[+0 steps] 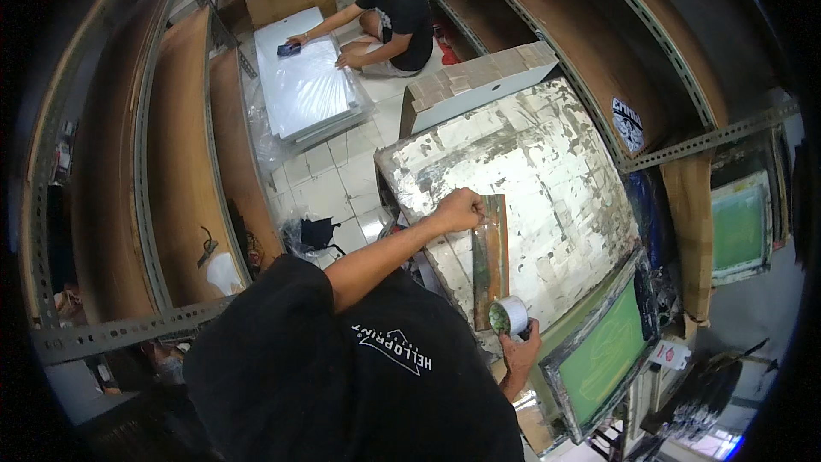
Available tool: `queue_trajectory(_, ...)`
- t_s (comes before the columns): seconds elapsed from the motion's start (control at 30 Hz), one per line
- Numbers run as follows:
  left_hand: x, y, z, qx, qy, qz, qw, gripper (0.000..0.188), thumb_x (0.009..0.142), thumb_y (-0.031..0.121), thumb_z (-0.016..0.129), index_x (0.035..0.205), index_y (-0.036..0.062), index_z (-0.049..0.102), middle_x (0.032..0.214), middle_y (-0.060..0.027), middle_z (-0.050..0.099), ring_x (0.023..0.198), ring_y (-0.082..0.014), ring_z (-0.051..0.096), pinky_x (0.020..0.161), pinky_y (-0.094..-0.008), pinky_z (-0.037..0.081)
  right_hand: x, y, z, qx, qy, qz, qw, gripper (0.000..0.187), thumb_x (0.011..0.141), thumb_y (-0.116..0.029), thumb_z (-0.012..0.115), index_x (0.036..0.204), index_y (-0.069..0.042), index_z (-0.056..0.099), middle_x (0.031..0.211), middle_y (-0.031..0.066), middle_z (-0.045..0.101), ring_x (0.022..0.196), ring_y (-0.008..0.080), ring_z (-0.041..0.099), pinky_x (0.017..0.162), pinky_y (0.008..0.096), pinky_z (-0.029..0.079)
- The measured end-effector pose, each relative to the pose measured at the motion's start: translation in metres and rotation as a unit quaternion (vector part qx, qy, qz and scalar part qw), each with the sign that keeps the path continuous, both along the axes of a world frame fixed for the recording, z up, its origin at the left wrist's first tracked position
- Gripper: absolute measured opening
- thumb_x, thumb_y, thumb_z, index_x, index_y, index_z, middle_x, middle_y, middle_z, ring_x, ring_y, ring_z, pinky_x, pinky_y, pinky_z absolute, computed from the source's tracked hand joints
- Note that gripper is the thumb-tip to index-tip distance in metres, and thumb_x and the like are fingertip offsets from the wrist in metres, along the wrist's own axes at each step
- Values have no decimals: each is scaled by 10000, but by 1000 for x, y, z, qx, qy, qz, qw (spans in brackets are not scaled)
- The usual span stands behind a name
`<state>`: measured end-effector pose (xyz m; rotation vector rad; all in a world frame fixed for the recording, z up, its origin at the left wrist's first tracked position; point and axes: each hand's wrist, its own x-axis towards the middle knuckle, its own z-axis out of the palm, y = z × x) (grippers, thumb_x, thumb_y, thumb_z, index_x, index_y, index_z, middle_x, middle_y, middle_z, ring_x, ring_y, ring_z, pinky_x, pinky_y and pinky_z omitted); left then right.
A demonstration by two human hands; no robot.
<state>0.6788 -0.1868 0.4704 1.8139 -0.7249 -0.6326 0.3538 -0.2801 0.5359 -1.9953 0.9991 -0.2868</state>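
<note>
My right hand (522,349) is wrapped round a roll of wide tape (510,315), near the worktable's front edge. The roll is at the near end of a long, narrow, paint-stained strip (490,269) that looks like a squeegee. At the far end of this strip my left hand (462,209) is closed, fingers pinched together; what lies between the fingertips is hidden. The strip lies lengthwise between my two hands on the worktable (547,171), whose light top is patched and peeling.
A box (479,85) covered with brown tape stands at the table's far edge. Right of my right hand leans a green screen frame (603,355). Shelves (184,145) line both sides. Beyond, a seated person (402,30) touches a phone on wrapped white sheets (304,90).
</note>
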Motion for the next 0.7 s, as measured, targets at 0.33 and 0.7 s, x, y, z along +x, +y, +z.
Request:
queue_trajectory(0.33, 11, 17, 1, 57, 12, 7, 998, 244, 680, 223, 823, 769, 23, 715, 762, -137, 700, 722, -248, 682, 662, -363, 526, -21, 3, 20, -24, 111, 20, 993, 491, 545, -99, 701, 989, 41, 543, 857, 129, 605, 789, 239, 575, 752, 341, 469)
queue_trajectory(0.7, 19, -15, -34, 31, -106, 2, 994, 124, 756, 118, 715, 807, 10, 683, 717, -137, 680, 680, -225, 671, 638, -330, 506, -29, 3, 4, -20, 131, -22, 991, 469, 571, -142, 757, 955, 29, 550, 776, 160, 612, 721, 250, 598, 695, 366, 489)
